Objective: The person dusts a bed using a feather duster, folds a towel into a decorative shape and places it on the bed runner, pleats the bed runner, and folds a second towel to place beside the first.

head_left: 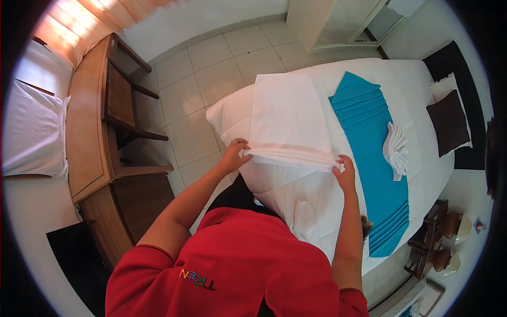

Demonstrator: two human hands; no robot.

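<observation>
A white towel (288, 113) lies spread on the foot of the white bed (269, 185), its near edge gathered into narrow folds. My left hand (236, 154) pinches the left end of that folded edge, and my right hand (344, 171) pinches the right end. The folded strip is stretched between them. Nearer my body, a small folded white cloth (303, 214) rests on the bed. To the right of my right hand runs a blue bed runner (364, 121) with pleated ends, and a fan-folded white towel (395, 150) sits on it.
A dark brown cushion (448, 122) leans at the head of the bed. Left of the bed stand a wooden chair (127, 98) and a wooden desk (87, 127) on the tiled floor (211, 82). A cabinet (332, 26) is at the back; bedside lamps (453, 224) stand at the right.
</observation>
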